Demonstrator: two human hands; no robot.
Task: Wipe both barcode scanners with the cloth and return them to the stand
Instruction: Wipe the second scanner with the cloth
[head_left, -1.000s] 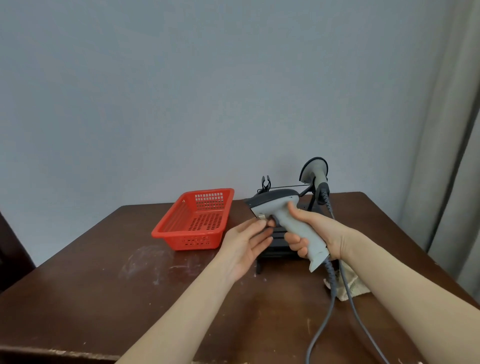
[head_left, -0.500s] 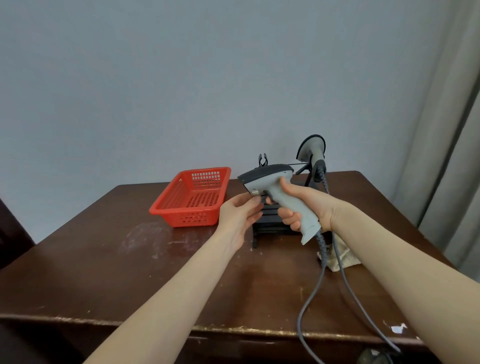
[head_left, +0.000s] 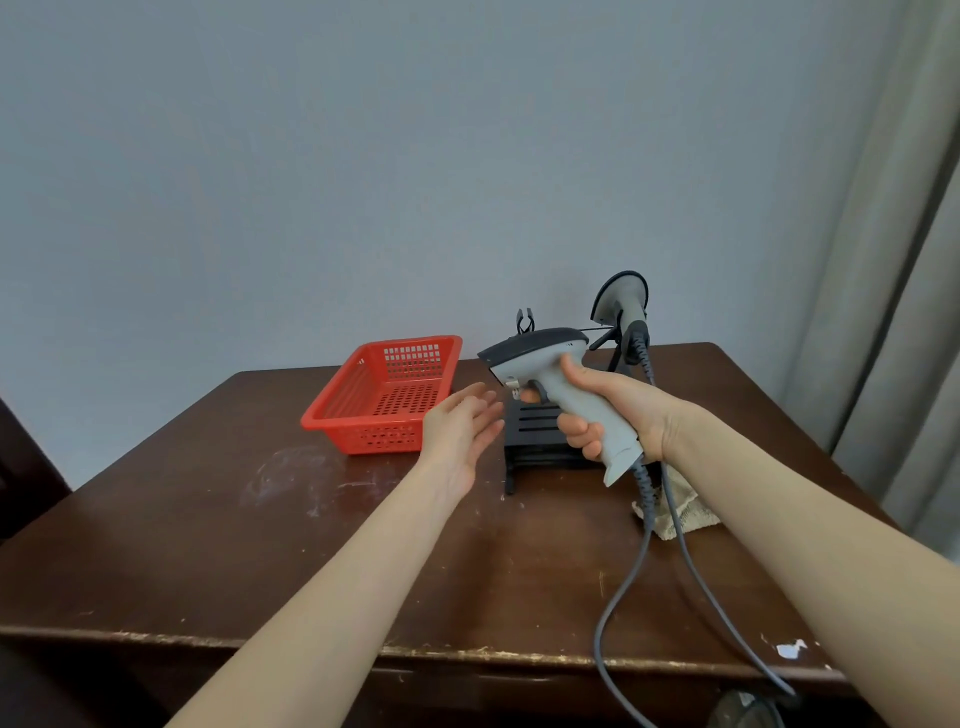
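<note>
Head view: gripping scanner (head_left: 537, 352) handle with right hand (head_left: 615, 410).
Holding left hand (head_left: 460, 427) spread, just apart, at scanner's eight o'clock.

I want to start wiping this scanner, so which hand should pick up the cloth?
Left. The left hand is open and free, while the right hand grips the scanner. The cloth lies beside the right forearm, so the left would probably have to reach across.

Matt grey plastic on the scanner (head_left: 550, 371), smooth red plastic on the basket (head_left: 382, 439). Dark wood, scuffed and chipped at the edge, for the table (head_left: 208, 545). Coarse beige weave in the cloth (head_left: 696, 513).
</note>
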